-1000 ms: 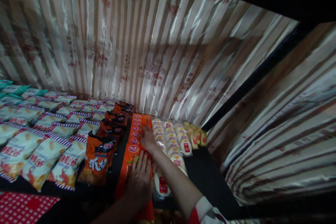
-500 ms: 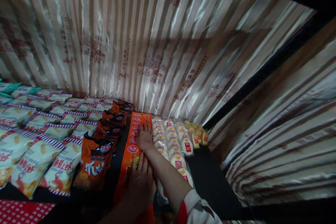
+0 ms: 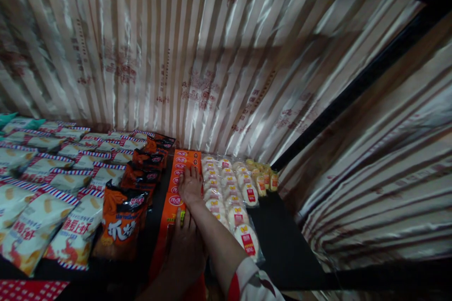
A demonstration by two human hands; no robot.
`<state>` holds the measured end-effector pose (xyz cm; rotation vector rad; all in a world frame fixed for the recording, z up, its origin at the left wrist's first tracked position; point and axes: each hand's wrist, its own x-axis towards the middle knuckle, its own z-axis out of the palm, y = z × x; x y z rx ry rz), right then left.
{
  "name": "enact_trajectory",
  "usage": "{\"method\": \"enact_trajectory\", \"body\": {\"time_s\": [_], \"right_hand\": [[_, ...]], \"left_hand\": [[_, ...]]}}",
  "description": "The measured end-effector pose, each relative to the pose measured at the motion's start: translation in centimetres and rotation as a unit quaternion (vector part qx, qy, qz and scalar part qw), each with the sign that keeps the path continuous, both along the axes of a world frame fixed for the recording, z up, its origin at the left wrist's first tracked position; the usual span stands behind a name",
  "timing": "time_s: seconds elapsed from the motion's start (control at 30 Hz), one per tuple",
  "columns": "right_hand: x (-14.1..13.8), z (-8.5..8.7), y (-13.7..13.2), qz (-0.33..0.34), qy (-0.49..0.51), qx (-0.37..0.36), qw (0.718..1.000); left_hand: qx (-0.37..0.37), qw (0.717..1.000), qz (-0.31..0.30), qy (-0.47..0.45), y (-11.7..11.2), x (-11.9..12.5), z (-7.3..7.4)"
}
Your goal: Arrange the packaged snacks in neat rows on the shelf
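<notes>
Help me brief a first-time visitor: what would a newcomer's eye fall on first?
Likely the bright orange packaging near the middle, with the left hand and, farther in, the right hand laid on it. Rows of white snack bags fill the left side; pale, round wrapped snacks sit to its right. A shiny striped sheet rises behind.

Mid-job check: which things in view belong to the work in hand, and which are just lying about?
Part of the work: orange packaging; right hand and left hand, both on it.
Lying about: orange-and-black bags; white snack bags; round white packs; small yellow packs; red checked cloth.
</notes>
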<state>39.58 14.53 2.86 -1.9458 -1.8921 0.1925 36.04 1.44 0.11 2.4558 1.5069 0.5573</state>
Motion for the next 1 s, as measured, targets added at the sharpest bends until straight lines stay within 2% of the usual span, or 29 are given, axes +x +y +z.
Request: {"method": "enact_trajectory", "body": {"time_s": [0.27,0.47,0.7,0.87,1.0], "right_hand": [[0.1,-0.2,0.3,-0.027,0.022,0.023,0.999],[-0.2,-0.2,0.4,-0.037,0.033,0.031,0.998],[-0.5,-0.3,0.5,-0.043,0.049,0.021,0.998],[-0.4,-0.6,0.6,-0.039,0.045,0.024,0.998],[-0.2,-0.8,0.9,-0.028,0.041,0.017,0.999]], "left_hand": [[-0.025,0.998,-0.008,0.05,-0.1,-0.6,1.7],[-0.021,0.997,0.01,0.079,-0.1,-0.9,2.0],[-0.02,0.997,0.001,0.071,0.1,-1.1,2.1],[0.02,0.998,0.014,0.063,0.0,-1.0,1.5],[0.094,0.994,0.02,0.051,-0.1,-1.1,1.1]]}}
